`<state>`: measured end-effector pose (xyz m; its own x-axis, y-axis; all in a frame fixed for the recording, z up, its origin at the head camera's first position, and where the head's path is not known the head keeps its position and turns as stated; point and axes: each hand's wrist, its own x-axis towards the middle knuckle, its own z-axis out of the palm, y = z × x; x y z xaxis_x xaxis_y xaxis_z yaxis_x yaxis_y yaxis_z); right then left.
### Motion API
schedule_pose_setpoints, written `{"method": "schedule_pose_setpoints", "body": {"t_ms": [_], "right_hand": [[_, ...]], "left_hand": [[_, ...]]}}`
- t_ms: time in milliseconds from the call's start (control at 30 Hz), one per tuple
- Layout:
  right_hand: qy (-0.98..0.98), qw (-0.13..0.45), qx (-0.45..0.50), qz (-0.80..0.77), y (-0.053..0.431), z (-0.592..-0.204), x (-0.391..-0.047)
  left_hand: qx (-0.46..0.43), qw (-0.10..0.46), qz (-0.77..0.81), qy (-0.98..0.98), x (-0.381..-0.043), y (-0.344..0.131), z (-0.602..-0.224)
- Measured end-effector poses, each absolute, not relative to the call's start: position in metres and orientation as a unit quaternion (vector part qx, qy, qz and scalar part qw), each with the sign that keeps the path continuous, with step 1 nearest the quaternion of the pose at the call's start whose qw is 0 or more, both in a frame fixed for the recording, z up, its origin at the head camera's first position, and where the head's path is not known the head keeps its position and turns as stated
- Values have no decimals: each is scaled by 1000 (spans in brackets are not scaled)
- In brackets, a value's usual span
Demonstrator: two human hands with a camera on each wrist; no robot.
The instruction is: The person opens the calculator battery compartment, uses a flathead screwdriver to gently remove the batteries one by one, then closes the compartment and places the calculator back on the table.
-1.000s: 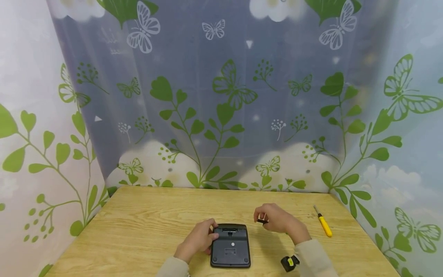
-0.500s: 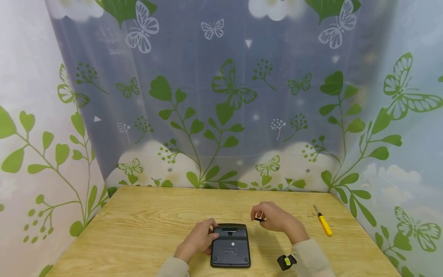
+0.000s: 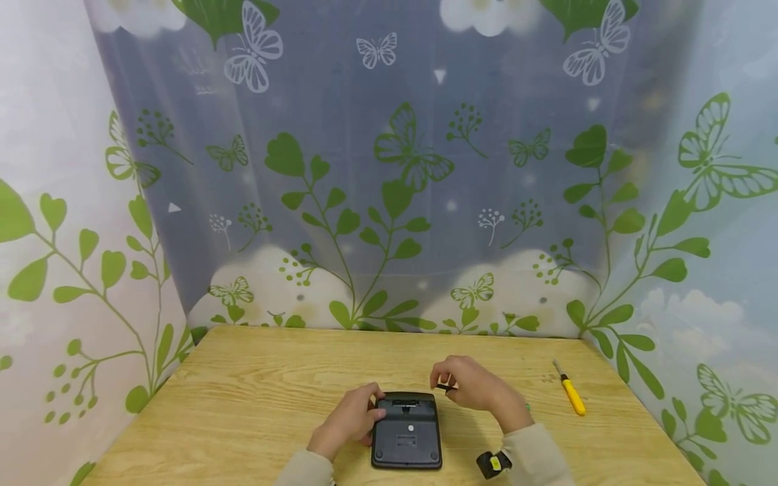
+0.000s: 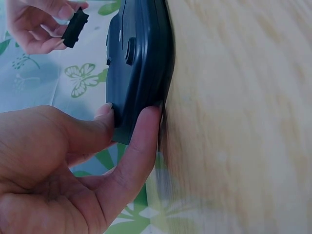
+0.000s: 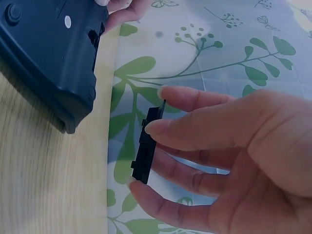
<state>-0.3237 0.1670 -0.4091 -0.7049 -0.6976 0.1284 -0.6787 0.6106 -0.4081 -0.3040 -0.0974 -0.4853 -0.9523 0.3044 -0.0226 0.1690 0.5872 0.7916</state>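
Observation:
A black desk calculator (image 3: 406,455) lies face down on the table, its slot-like battery compartment (image 3: 404,405) uncovered near the far edge. My left hand (image 3: 350,417) grips its left side, thumb on top; in the left wrist view a finger (image 4: 139,151) reaches under the edge of the casing. Just beyond the calculator's far right corner, my right hand (image 3: 471,385) pinches a small black battery cover (image 5: 146,146) between thumb and fingers. The cover is held above the table, apart from the calculator. Small tabs show along one of its long edges.
A screwdriver (image 3: 570,391) with a yellow handle lies at the right of the wooden table (image 3: 273,378). A black box with a yellow patch (image 3: 495,464) is at my right cuff. Patterned cloth (image 3: 389,236) hangs behind and at both sides.
My right hand has moved left with the battery cover, closer to the calculator's far right corner. The black box at the cuff moved along with it. My left hand and the calculator stay put.

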Motion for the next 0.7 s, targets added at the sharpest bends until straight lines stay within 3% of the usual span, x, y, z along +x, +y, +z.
{"method": "schedule_pose_setpoints", "body": {"t_ms": [700], "right_hand": [[891, 14, -403, -208, 140, -421, -319]], "left_hand": [[142, 73, 421, 893, -305, -99, -485]]}}
